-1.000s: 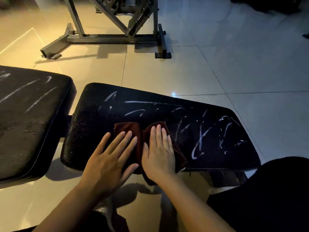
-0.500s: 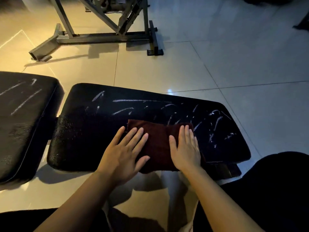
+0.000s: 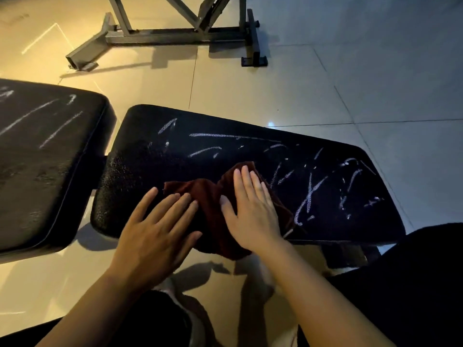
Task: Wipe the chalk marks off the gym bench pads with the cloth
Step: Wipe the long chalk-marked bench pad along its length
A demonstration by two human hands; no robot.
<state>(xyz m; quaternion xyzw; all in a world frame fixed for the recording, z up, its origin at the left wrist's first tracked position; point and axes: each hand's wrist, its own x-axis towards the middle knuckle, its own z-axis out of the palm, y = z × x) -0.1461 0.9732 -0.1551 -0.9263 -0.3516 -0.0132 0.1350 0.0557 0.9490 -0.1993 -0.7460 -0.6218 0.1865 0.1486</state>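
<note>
flat-fingered left hand (image 3: 160, 229) and right hand (image 3: 253, 211) have bunched the cloth (image 3: 213, 204) together.

Left pad (image 3: 45, 156) cut off by the frame's left edge.

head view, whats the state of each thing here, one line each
cloth: bunched, lying on the right pad, near edge hanging over
right pad: chalk marks across the far and right parts, left end bare of them
left pad: chalk streaks, not wiped
left hand: flat, fingertips on the cloth
right hand: flat, pressing the cloth
frame: standing on the floor
</note>
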